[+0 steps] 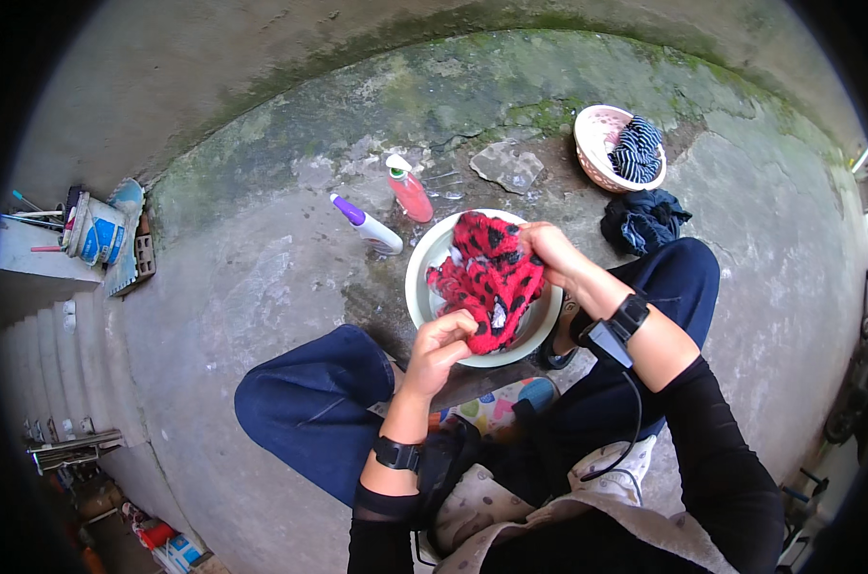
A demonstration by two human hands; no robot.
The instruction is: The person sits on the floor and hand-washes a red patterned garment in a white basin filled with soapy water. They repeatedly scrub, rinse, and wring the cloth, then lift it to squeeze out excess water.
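Note:
A wet red cloth item with black spots (pixel 487 276) is stretched over a pale round basin (pixel 423 247) on the ground before me. My left hand (pixel 437 351) pinches its lower left edge near the basin's near rim. The upper right edge is gripped by my right hand (pixel 551 251), over the basin's right side. A small white patch, perhaps a label or suds, shows on the cloth near my left fingers. Part of the cloth hangs down into the basin, whose bottom is mostly covered by it.
Beyond the basin stand a pink pump bottle (pixel 411 195) and a white bottle with a purple cap (pixel 369 226). Dark clothing (pixel 645 219) lies on the concrete by my right knee. Behind it, a pink basin (pixel 593 154) holds a striped garment (pixel 636 149). Concrete steps (pixel 61 359) descend at left.

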